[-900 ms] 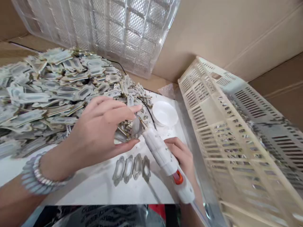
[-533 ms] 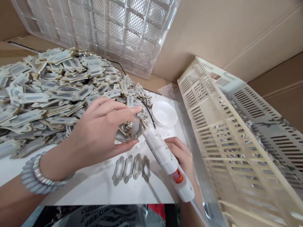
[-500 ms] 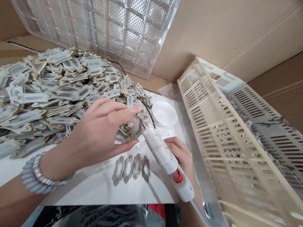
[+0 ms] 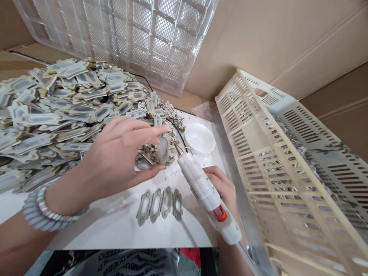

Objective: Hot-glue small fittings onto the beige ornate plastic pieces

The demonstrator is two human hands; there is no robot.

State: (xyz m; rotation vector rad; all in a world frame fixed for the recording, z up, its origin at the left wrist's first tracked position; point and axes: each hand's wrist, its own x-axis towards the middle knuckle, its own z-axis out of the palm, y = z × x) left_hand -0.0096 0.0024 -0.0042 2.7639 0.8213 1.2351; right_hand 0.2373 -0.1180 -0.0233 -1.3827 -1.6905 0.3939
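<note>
My left hand (image 4: 117,153) grips a small grey frame piece (image 4: 162,149) upright between thumb and index finger, a bracelet at the wrist. My right hand (image 4: 221,186) is wrapped round a white glue gun (image 4: 202,184) with an orange-red part. The gun's metal tip points up and left, a short way right of the held piece. Below, several similar frame pieces (image 4: 156,206) lie side by side on the white work surface (image 4: 115,230). A large heap of such pieces (image 4: 63,111) lies behind and left of my left hand.
A white bowl (image 4: 199,138) sits behind the glue gun. To the right a cream slatted basket (image 4: 258,153) holds metal parts. A clear compartment tray (image 4: 138,34) leans at the back near cardboard walls, and a black cable runs by the heap.
The glue gun in my right hand has moved slightly right and its tip is further from the held piece. My left hand has shifted slightly left, leaving the piece more visible.
</note>
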